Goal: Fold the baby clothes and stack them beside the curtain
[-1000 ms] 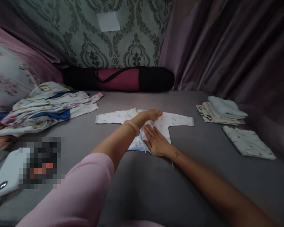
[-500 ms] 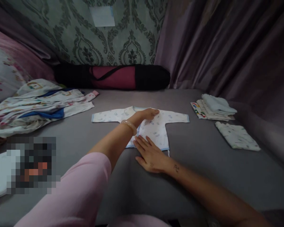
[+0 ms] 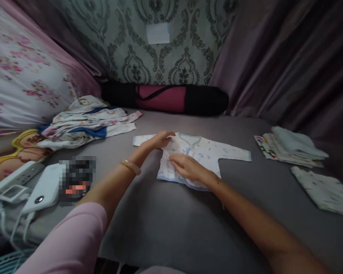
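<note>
On the grey surface, we are keeping the clothes pile at left. Our left hand is touching the shirt near its left shoulder, and our right hand is resting on its front; we cannot tell whether either grip is open or closed. The shirt is lying flat, centrally, with folded clothes at right.

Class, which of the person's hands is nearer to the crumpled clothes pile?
Left. The left hand is at the shirt shoulder toward the pile; the right hand is over the shirt's front, farther from the pile.
</note>
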A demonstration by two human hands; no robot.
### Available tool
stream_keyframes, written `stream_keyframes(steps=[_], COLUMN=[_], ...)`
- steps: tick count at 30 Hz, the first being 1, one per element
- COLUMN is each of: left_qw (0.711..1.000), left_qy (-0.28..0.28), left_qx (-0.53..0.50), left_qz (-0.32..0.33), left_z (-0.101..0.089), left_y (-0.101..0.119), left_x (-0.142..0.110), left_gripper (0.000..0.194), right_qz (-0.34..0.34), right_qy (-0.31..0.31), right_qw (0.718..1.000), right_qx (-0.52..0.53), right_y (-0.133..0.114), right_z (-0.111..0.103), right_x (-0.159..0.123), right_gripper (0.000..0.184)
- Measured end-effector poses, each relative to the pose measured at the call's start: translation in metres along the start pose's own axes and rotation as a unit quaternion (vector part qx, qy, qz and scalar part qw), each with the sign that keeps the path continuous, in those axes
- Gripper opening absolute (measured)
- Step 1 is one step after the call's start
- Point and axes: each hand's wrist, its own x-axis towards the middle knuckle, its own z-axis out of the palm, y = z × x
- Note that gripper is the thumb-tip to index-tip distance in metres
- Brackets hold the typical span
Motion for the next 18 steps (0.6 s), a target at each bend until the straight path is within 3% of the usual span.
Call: stream_keyframes(steps=[3, 7, 12, 18], left_qw=[1.000, 0.999, 0.998, 0.997], left_qy=[-0.018, -0.034, -0.045, -0.047], left_qx=[0.018, 0.026, 0.046, 0.052], left_qz=[0.013, 0.031, 0.026, 0.041], left_z=[0.006, 0.014, 0.020, 0.023], left_y=[-0.020, -0.035, -0.045, -0.049], left_x=[-0.018, -0.030, -0.038, -0.038], left_gripper=[0.036, 0.040, 0.045, 0.046], right_qz=[-0.020, -0.011, -0.024, -0.087], right_qy=[0.034, -0.024, -0.055, -0.066], right_qw=[0.991, 0.976, 0.970, 0.959], right_qx=[-0.128, -0.217, -0.234, -0.262], right_y=[0.032, 0.050, 0.039, 0.019], right_z=[0.016, 0.034, 0.037, 0.038], right_x=[0.039, 0.051, 0.037, 0.025], right_gripper=[0.041, 0.059, 0.061, 0.053])
